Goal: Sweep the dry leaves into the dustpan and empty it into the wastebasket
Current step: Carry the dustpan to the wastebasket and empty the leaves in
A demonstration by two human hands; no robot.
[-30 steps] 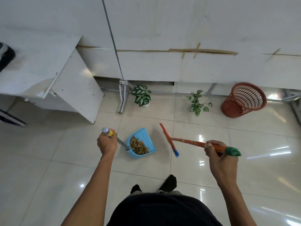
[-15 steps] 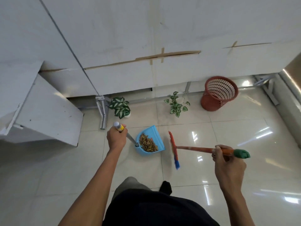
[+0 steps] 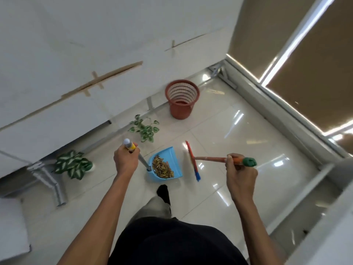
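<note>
Left grip (image 3: 126,161): I see it clenched round the upright handle of the dustpan (image 3: 169,154), just below the yellow top.
Right grip (image 3: 241,175): grasping the broom (image 3: 210,159) by its orange shaft.
Dry leaves (image 3: 162,167): piled inside the blue dustpan.
Wastebasket (image 3: 182,100): upright by the wall, well apart.

The tiled floor (image 3: 238,134) is carrying two plants along its far edge, below a white partition (image 3: 95,44). A broad-leaved plant (image 3: 71,166) is standing just beside a metal support foot (image 3: 51,182), and a trailing plant (image 3: 144,129) is sitting further right. Brown tape (image 3: 101,79) is running across the partition. Brown blinds (image 3: 305,64) are hanging along the right edge.
</note>
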